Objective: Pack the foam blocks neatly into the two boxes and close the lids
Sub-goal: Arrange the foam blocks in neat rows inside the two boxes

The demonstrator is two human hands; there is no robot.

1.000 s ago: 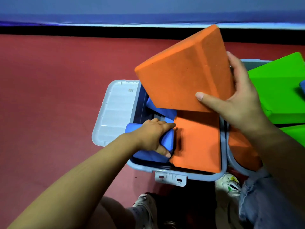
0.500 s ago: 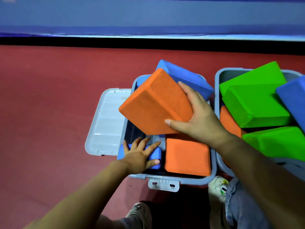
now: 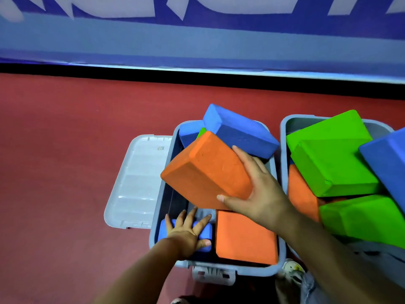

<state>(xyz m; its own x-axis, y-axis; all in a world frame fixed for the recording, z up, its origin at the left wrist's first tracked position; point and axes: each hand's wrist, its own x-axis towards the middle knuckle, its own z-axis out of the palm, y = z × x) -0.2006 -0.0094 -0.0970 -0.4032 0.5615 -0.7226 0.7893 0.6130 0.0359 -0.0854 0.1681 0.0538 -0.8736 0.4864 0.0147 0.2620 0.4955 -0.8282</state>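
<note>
My right hand (image 3: 256, 191) grips a tilted orange foam block (image 3: 203, 172) over the left grey box (image 3: 156, 216). With spread fingers, my left hand (image 3: 188, 231) presses flat on a small blue block (image 3: 207, 233) in that box's near left corner. Beside it another orange block (image 3: 245, 238) lies flat in the box. A large blue block (image 3: 238, 132) leans on the far rim, with a second blue block (image 3: 190, 132) behind. The right box (image 3: 283, 150) is heaped with green blocks (image 3: 333, 159), an orange block (image 3: 300, 194) and a blue block (image 3: 388, 163).
The left box's lid (image 3: 135, 183) hangs open to the left on the red floor (image 3: 65, 172). A latch (image 3: 213, 275) sits on the box's near edge. A blue wall (image 3: 197, 40) runs along the back. My shoe (image 3: 291, 268) is near the boxes.
My right hand has lowered the orange block from high up down to the left box. My left hand let go of the small blue block and now presses on it with spread fingers.
</note>
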